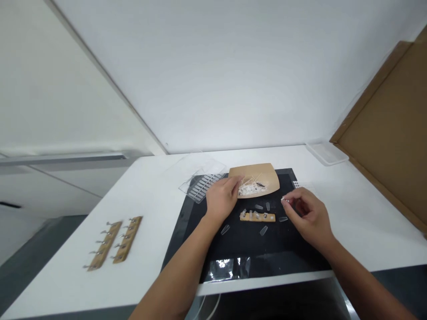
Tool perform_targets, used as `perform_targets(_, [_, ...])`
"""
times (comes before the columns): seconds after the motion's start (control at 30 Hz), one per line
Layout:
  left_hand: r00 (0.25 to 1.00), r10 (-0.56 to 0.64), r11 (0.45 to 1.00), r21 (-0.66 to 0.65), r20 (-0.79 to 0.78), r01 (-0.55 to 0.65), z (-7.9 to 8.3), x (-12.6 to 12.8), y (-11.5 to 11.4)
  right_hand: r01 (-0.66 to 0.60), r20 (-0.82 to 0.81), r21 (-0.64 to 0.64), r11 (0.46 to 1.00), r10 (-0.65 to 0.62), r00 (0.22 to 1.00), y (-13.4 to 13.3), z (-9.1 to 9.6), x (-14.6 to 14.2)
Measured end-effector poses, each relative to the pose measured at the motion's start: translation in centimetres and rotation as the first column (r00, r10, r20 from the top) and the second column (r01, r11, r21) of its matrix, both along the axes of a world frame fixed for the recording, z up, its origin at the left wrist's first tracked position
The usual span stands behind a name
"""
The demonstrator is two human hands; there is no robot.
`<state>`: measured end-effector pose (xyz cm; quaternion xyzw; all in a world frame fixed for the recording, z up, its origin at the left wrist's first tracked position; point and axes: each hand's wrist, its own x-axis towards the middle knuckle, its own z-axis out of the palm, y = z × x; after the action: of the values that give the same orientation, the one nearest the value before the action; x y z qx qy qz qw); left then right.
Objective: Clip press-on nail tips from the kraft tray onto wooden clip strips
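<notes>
My left hand (223, 196) is closed in a pinch at the left side of a tan tray (271, 178). Whatever its fingertips hold, if anything, I cannot make out. Small white pieces (250, 189) and thin white sticks lie in the tray. Right of the tray, my right hand (308, 214) pinches a small white piece (283, 199) between thumb and fingers. Between the hands, a short wooden strip (257, 217) lies on a black mat (240, 242), with several clear nail tips standing on it. Loose clear nail tips (263, 230) are scattered around the strip.
Two wooden strips with metal pegs (106, 246) lie on the white table (147, 200) at left. A clear case of nail tips (202, 186) sits behind my left hand. A shallow plastic container (327, 153) and a cardboard sheet (387, 111) are at back right.
</notes>
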<state>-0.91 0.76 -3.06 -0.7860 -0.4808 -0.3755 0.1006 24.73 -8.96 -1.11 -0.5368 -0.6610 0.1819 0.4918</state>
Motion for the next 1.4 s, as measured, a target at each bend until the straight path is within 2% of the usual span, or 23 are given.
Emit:
perform_targets(0.07, [1.000, -0.014, 1.000, -0.018, -0.006, 0.014, -0.1, 0.0, -0.1, 0.049, -0.018, -0.076, 0.996, -0.051, 0.999, -1.1, -1.5, -0.2])
perform_targets(0.13, [0.999, -0.032, 0.999, -0.015, -0.005, 0.032, -0.1, 0.1, -0.3, 0.044, -0.030, -0.143, 0.989, -0.049, 0.998, -1.8, -3.1, -0.4])
perform_targets(0.27, [0.992, -0.123, 0.992, 0.013, -0.006, 0.123, -0.3, 0.4, -0.5, 0.034, 0.052, -0.112, 0.993, -0.028, 0.998, -2.0, -4.5, -0.5])
perform_targets(0.47, [0.983, -0.181, 0.983, 0.044, 0.017, 0.180, -0.4, 1.0, -0.6, -0.036, 0.120, -0.035, 0.999, 0.040, 0.992, -1.4, -4.4, -0.6])
perform_targets(0.67, [0.956, -0.294, 0.956, 0.016, 0.007, 0.294, -0.2, 1.4, -0.8, -0.060, 0.103, -0.069, 0.996, 0.067, 0.992, -1.0, -5.2, -0.6])
perform_targets(0.77, [0.921, -0.389, 0.921, -0.014, -0.011, 0.389, 0.2, 1.7, -1.1, -0.066, 0.115, -0.075, 0.995, 0.074, 0.991, -0.8, -5.6, -0.6])
perform_targets(0.97, [0.804, -0.590, 0.807, -0.101, -0.077, 0.582, 1.5, 1.9, -2.3, -0.058, 0.156, -0.062, 0.996, 0.067, 0.985, -1.0, -5.4, -0.7])
perform_targets(1.13, [0.762, -0.641, 0.763, -0.181, -0.090, 0.621, 1.8, 1.8, -2.7, -0.066, 0.184, -0.074, 0.995, 0.079, 0.980, -0.9, -5.1, -0.7])
perform_targets(1.4, [0.739, -0.671, 0.719, -0.306, -0.068, 0.624, 1.0, 2.2, -2.7, -0.109, 0.209, -0.145, 0.983, 0.138, 0.968, -1.0, -5.2, -0.5])
